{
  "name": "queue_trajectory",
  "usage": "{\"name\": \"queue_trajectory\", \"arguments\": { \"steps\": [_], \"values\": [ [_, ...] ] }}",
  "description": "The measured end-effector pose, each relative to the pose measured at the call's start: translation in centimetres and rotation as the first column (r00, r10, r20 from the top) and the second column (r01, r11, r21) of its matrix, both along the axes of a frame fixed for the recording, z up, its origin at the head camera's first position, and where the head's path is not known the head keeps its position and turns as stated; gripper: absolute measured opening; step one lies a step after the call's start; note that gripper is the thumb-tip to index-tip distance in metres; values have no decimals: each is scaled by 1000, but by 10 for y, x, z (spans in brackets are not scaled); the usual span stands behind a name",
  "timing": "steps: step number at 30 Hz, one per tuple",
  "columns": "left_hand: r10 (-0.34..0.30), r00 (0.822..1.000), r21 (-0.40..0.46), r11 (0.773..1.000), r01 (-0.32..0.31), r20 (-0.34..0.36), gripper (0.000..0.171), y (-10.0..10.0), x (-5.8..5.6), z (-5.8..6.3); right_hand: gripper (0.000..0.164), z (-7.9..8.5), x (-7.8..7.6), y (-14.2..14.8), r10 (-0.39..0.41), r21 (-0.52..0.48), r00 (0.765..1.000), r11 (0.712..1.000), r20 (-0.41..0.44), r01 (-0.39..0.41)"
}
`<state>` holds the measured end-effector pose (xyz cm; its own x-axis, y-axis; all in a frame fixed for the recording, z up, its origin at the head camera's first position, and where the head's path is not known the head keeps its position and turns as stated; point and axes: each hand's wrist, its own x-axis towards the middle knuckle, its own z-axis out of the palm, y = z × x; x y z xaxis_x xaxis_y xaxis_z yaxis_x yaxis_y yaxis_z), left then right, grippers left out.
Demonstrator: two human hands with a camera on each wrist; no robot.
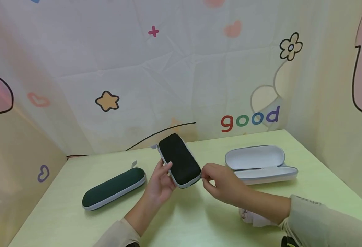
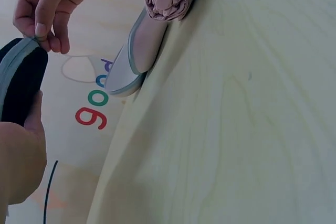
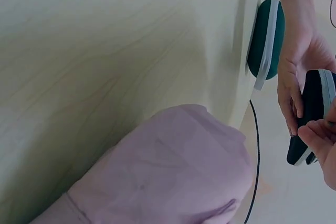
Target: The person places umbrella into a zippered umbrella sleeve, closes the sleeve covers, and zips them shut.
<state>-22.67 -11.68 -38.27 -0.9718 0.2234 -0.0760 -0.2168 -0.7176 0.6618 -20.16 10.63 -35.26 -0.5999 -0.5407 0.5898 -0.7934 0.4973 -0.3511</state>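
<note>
Your head cam's evenly lit, w/ a soft shadow on the desk [image 1: 181,233] approx 5 o'clock from your L hand [image 1: 162,183]. Your wrist cams run dimmer; R one's desk darkens toward 8 o'clock.

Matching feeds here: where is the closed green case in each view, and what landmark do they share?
Head: green case on the table, left of the left hand.
Left wrist: not in the picture.
Right wrist: green case in the upper right, by the left hand.
Shared landmark: black case in the left hand; mid-frame in head, left edge in left wrist, right edge in right wrist.
</note>
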Motion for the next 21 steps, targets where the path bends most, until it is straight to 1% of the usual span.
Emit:
{"name": "queue_trajectory", "arguments": {
  "steps": [3, 6, 9, 12, 17, 21],
  "values": [
    [-15, 1000, -40, 999, 15, 1, 71, 0, 2, -1, 24, -2, 2, 0, 28, 43, 996, 999, -86, -24],
    [-27, 1000, -72, 997, 28, 8, 77, -1, 3, -1, 25, -3, 4, 1, 51, 75, 989, 996, -136, -41],
    [-41, 999, -93, 995, 41, 3, 82, -2, 4, 0, 26, -5, 7, 1, 63, 79, 980, 996, -186, -48],
    [-57, 998, -108, 993, 55, -13, 85, -3, 5, 2, 28, -7, 10, 0, 60, 59, 972, 997, -229, -47],
    [-78, 996, -125, 989, 73, -40, 85, -5, 9, 4, 27, -6, 8, 2, 48, 41, 966, 998, -254, -39],
    [-84, 996, -133, 988, 78, -37, 85, -7, 11, 5, 24, -3, 5, 4, 6, 53, 968, 999, -250, 7]
  ]
}}
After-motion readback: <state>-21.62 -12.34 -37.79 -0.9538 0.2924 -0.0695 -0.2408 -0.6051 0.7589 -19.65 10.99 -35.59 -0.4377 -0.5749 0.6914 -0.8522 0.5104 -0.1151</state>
